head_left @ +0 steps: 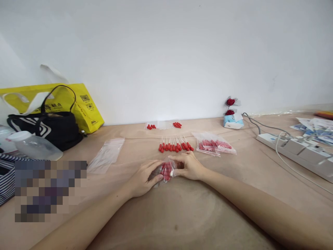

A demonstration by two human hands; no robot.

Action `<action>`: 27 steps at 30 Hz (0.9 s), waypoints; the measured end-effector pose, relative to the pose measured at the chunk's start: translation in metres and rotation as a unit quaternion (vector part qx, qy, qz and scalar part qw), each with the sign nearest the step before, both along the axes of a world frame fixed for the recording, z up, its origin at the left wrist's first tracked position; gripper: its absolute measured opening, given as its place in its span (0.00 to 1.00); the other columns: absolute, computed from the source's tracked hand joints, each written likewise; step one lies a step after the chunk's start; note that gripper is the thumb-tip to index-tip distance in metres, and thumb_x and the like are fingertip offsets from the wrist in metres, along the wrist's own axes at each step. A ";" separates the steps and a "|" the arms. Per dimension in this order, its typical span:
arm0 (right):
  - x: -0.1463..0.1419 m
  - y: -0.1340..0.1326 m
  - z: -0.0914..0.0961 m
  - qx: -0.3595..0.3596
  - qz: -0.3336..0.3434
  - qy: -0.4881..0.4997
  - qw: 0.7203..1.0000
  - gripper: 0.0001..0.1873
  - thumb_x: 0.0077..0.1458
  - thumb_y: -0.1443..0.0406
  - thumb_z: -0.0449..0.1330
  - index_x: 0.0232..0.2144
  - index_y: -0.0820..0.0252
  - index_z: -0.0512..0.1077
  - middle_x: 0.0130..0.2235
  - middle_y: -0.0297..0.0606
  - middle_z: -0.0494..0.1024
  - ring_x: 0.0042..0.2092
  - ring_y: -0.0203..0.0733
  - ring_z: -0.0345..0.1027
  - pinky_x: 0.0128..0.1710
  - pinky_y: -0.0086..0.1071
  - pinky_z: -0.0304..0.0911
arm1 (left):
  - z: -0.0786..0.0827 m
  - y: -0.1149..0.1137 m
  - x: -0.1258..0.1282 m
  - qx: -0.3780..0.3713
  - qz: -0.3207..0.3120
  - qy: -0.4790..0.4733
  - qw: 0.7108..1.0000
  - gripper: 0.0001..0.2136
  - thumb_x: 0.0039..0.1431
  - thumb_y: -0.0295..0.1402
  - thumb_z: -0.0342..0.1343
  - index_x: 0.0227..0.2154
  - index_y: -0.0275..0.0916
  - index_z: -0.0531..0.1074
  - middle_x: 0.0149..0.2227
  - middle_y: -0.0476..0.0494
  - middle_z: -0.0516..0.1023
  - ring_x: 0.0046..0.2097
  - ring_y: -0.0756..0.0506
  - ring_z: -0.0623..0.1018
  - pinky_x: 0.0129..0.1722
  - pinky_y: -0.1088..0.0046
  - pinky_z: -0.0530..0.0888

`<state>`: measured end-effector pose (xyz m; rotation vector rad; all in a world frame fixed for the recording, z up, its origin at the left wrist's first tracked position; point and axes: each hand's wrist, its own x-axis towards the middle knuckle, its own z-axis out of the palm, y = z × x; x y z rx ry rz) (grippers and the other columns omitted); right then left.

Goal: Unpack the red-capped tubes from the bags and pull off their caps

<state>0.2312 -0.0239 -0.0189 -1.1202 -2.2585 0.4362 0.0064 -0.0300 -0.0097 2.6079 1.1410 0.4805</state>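
Note:
Between both hands is a small clear plastic bag (167,170) with several red pieces inside. My left hand (145,176) grips its left side, thumb towards me. On the right side, my right hand (189,166) pinches the bag between thumb and fingers. Just beyond the hands lies a row of red-tipped sticks (174,147) with thin pale stems pointing away from me. Filled clear bags of red pieces (213,143) are stacked to the right of that row. Flat clear bags (106,155) lie to the left of my left hand.
Two small groups of red pieces (151,127) lie by the wall. At left stand a yellow bag (92,116), a black bag (61,126) and a plastic bottle (39,147). A power strip (304,152) with cables and a blue-white packet (233,121) are at right.

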 end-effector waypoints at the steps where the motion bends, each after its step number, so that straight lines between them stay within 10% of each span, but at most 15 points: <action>1: 0.001 0.000 0.001 -0.001 0.006 -0.008 1.000 0.26 0.43 0.50 0.60 0.46 0.51 0.68 0.31 0.34 0.74 0.36 0.38 0.66 0.41 0.35 0.48 | 0.000 0.000 0.000 -0.001 -0.001 -0.001 1.000 0.20 0.57 0.41 0.46 0.52 0.42 0.58 0.53 0.43 0.64 0.54 0.45 0.64 0.53 0.64 0.62; 27: -0.016 0.006 -0.012 -0.249 0.028 0.176 0.952 0.16 0.42 0.60 0.62 0.35 0.60 0.72 0.30 0.32 0.75 0.30 0.33 0.67 0.32 0.27 0.61 | 0.001 0.002 0.000 -0.036 -0.014 -0.023 0.999 0.21 0.56 0.42 0.48 0.52 0.42 0.58 0.53 0.44 0.64 0.53 0.45 0.65 0.52 0.66 0.62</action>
